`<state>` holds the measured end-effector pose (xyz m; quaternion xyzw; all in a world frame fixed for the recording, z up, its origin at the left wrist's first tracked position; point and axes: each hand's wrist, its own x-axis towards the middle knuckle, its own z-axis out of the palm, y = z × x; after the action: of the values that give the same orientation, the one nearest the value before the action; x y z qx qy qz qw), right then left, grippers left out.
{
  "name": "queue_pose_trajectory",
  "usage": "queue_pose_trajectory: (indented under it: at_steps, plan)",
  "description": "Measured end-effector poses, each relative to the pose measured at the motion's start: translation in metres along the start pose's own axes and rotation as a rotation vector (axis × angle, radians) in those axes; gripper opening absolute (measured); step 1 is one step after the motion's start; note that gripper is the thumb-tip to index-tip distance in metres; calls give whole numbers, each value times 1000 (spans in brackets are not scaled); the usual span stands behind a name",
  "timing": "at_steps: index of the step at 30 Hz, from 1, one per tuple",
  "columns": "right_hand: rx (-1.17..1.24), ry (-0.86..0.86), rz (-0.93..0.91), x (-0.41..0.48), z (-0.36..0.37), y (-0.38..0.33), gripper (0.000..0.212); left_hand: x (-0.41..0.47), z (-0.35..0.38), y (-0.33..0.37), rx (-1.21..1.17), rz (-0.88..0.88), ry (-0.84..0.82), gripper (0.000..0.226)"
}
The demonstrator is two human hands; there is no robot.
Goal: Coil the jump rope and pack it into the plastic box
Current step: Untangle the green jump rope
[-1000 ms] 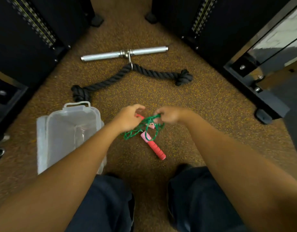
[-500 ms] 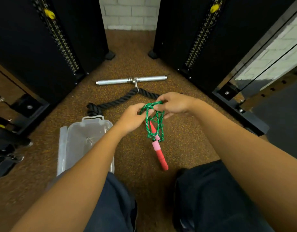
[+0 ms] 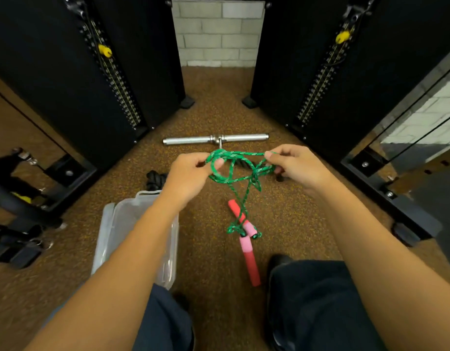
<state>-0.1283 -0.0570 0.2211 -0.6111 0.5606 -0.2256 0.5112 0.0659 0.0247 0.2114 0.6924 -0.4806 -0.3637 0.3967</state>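
While handles dangle, jump rope (image 3: 240,165) stretched between left hand (image 3: 191,173), right hand (image 3: 293,164).

steel bar (image 3: 215,139) lies far centre on the speckled floor (image 3: 211,112), black rope (image 3: 156,177) just nearer, dark racks (image 3: 66,72) either side, brick wall (image 3: 217,34) beyond.

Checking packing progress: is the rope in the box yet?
Out. Both hands hold the rope beside the box.
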Motion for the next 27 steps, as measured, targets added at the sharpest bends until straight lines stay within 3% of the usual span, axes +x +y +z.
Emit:
queue_pose_trajectory:
  at_steps: [6, 11, 15, 19, 24, 27]
  plan:
    - [-33, 176, 73, 13, -9, 14, 24, -4, -12, 4, -312, -179, 27, 16]
    - [-263, 203, 94, 9, -6, 18, 18, -2, -17, 7, -275, -176, -22, 20]
    - [-453, 29, -165, -1, 5, 4, 41, 1, -12, 0, -109, -103, -119, 18]
    - [-425, -202, -367, -11, 28, -11, 36, 0, -5, 0, -33, -51, -236, 14]
    - [-455, -160, -339, -8, 38, -17, 15, 2, -13, -1, -72, -34, -310, 11]
    - [-485, -107, -345, -5, 36, -19, 15, 6, -18, -6, -38, -57, -297, 15]
